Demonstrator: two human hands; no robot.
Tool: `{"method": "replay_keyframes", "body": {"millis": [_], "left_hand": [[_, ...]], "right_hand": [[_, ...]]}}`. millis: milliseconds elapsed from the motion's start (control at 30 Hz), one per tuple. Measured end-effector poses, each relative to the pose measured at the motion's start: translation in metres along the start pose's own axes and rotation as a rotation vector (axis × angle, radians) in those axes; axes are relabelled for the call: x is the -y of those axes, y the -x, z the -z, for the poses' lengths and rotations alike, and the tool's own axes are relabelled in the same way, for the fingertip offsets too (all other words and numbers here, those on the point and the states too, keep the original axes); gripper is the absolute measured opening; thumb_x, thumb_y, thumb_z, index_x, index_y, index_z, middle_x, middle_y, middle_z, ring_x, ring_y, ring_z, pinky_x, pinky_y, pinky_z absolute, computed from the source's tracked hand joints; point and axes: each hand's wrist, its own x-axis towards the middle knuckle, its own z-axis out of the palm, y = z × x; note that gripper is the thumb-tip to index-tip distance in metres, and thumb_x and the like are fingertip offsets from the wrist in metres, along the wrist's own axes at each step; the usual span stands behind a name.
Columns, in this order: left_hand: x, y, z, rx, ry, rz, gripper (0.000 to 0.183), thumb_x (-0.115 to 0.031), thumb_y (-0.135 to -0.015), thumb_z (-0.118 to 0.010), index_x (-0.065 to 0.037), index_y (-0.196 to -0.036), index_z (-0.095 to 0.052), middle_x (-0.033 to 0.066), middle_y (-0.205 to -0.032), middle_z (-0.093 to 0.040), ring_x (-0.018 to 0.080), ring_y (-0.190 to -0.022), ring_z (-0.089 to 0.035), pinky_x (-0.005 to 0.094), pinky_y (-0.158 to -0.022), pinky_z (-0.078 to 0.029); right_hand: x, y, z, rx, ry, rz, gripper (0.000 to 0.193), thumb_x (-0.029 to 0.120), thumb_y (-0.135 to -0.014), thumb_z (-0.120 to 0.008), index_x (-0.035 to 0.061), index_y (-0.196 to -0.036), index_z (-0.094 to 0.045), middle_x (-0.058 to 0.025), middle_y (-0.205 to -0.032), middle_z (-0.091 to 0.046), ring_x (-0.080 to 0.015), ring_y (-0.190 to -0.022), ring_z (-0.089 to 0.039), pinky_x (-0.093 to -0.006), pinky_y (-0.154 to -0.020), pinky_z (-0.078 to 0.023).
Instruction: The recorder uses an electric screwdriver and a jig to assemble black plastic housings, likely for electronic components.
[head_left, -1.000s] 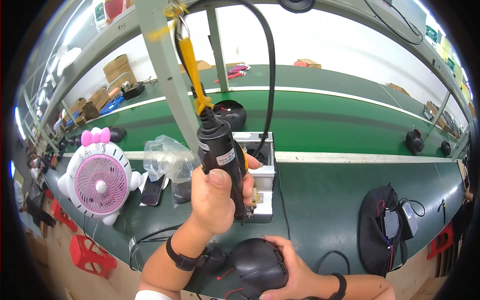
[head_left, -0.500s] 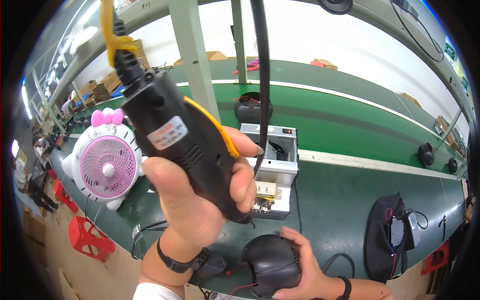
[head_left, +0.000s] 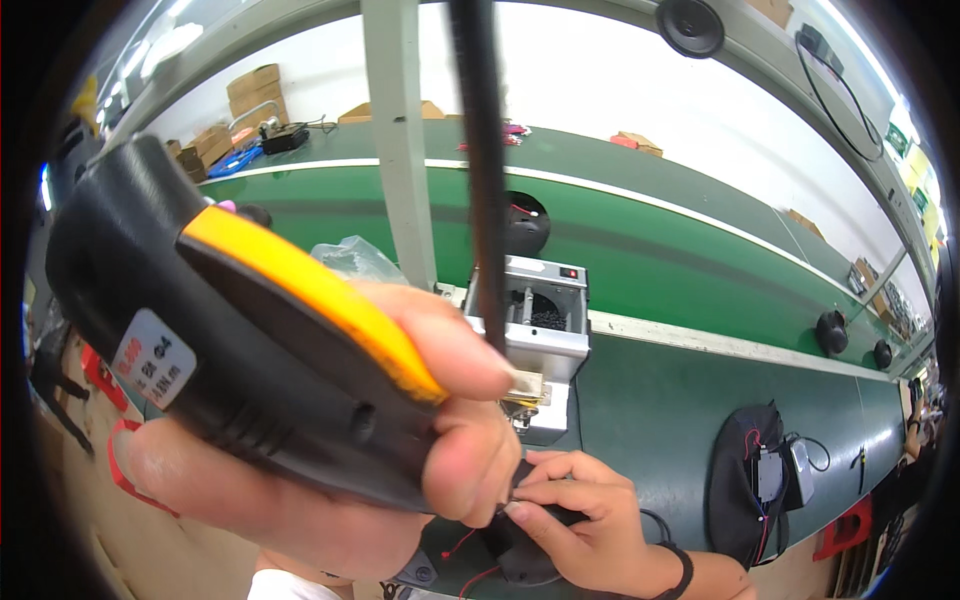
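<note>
My left hand (head_left: 340,530) is wrapped round a black electric screwdriver (head_left: 300,400) with a yellow lever, tilted so its nose points down to the right. It fills much of the left side. At the screwdriver's nose, my right hand (head_left: 595,515) pinches its thumb and fingers together; what lies between them is too small to make out. Below both hands sits a rounded black housing (head_left: 525,565), partly covered by them, with red wires (head_left: 480,580) leading out on its left. Behind my hands stands a silver box-shaped screw feeder (head_left: 550,345) with dark small pieces in its opening.
A black strap-like cable (head_left: 480,150) hangs before a metal post (head_left: 395,150). To the right, a black cloth-covered piece (head_left: 735,490) with exposed electronics lies on the green bench (head_left: 650,400). More black housings (head_left: 832,332) sit on the green belt. A red stool (head_left: 130,470) stands at left.
The screwdriver has come down and closer, its nose now by my right hand, and it hides the pink and white fan. My right hand has shifted from holding the housing's side to pinching above it.
</note>
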Motion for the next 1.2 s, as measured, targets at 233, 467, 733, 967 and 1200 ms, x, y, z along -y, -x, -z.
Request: {"method": "replay_keyframes", "body": {"millis": [233, 467, 733, 967, 1200], "left_hand": [[-0.016, 0.01, -0.007, -0.125, -0.016, -0.007, 0.101, -0.098, -0.075, -0.017, -0.006, -0.096, -0.053, 0.0016, -0.048, -0.042, 0.0184, -0.036, -0.042, 0.0376, -0.041, -0.04], [-0.019, 0.016, 0.047, 0.288, 0.288, 0.154, 0.103, -0.084, -0.069, -0.06, 0.005, -0.121, -0.056, 0.0157, -0.085, -0.065, 0.0268, -0.072, -0.064, 0.0402, -0.068, -0.052], [-0.015, 0.01, 0.001, 0.01, -0.206, 0.349, 0.113, -0.088, -0.069, -0.056, 0.018, -0.107, -0.057, 0.018, -0.075, -0.067, 0.0211, -0.061, -0.067, 0.0278, -0.057, -0.057], [0.006, 0.01, -0.007, -0.083, -0.271, 0.332, 0.112, -0.096, -0.064, -0.046, 0.011, -0.097, -0.061, 0.0088, -0.061, -0.061, 0.0155, -0.051, -0.06, 0.0252, -0.049, -0.05], [0.054, 0.016, 0.01, 0.175, -0.198, 0.278, 0.071, -0.062, -0.091, -0.062, 0.006, -0.109, -0.061, 0.0012, -0.078, -0.061, 0.0083, -0.068, -0.055, 0.025, -0.066, -0.048]], "right_hand": [[0.003, 0.001, -0.02, -0.085, -0.105, -0.026, 0.009, -0.003, -0.08, -0.076, -0.0021, -0.089, -0.074, -0.0127, -0.091, -0.068, -0.0219, -0.088, -0.066, -0.0302, -0.082, -0.051], [0.015, 0.009, -0.021, 0.135, 0.021, -0.05, 0.073, 0.017, -0.069, -0.089, -0.0002, -0.132, -0.056, -0.0183, -0.123, -0.061, -0.0295, -0.116, -0.06, -0.0371, -0.101, -0.044], [-0.009, 0.028, 0.007, 0.208, 0.019, -0.104, 0.078, 0.022, -0.068, -0.086, 0.0006, -0.134, -0.051, -0.0188, -0.131, -0.054, -0.0343, -0.123, -0.055, -0.0403, -0.106, -0.041], [-0.008, 0.031, 0.013, 0.156, 0.027, -0.127, 0.077, 0.023, -0.069, -0.086, 0.0005, -0.133, -0.051, -0.0184, -0.13, -0.055, -0.0328, -0.122, -0.055, -0.0392, -0.105, -0.041], [-0.008, 0.029, 0.012, 0.042, -0.052, -0.226, 0.072, 0.023, -0.07, -0.086, 0.0005, -0.131, -0.053, -0.0162, -0.126, -0.056, -0.0293, -0.118, -0.057, -0.0381, -0.102, -0.043]]}}
